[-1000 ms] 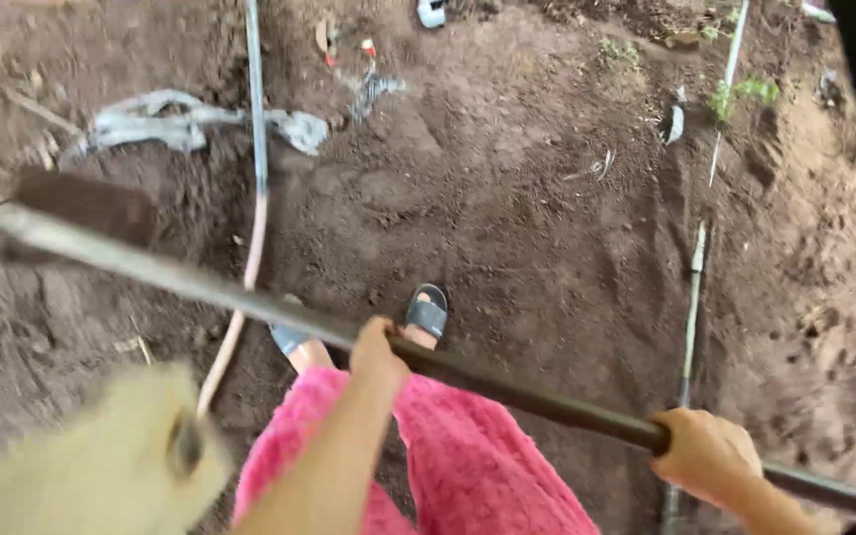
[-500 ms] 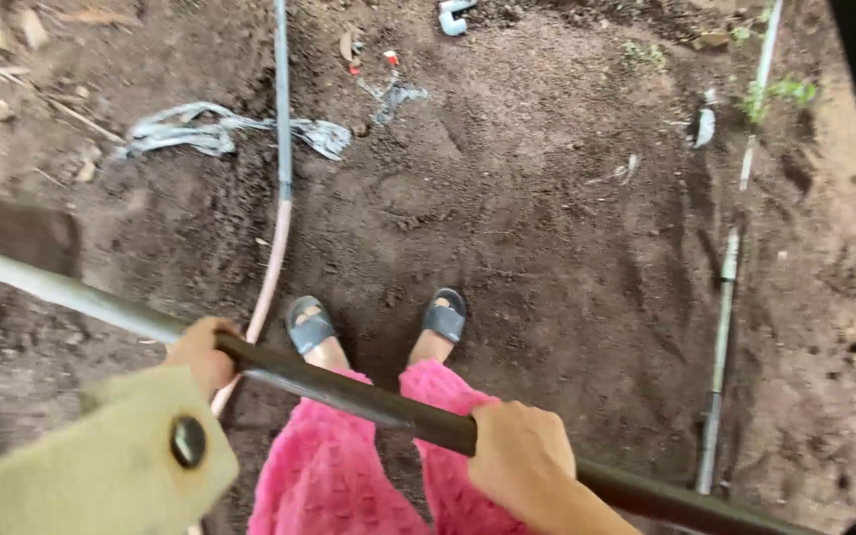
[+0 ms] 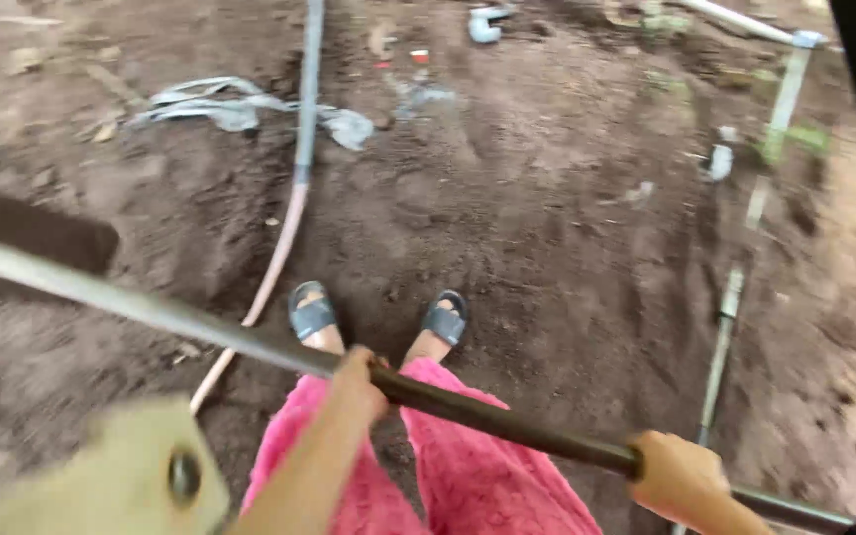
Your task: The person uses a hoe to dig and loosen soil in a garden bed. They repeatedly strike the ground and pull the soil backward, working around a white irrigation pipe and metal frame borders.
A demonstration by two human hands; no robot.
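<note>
Both hands have slid apart along the hoe handle (image 3: 507, 421) since half a second ago: left hand (image 3: 357, 381) now mid-shaft, right hand (image 3: 681, 476) near the butt end, each closed round it. Handle slants across the frame over the dug soil (image 3: 547, 228), its dark blade (image 3: 37, 238) at far left (blurred), above the grey sandals (image 3: 314, 315) and pink trousers (image 3: 468, 476).

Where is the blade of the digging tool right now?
In the head view, the dark blade sits at the far left over the soil, left of the pale hose, at the end of the long handle.
</note>
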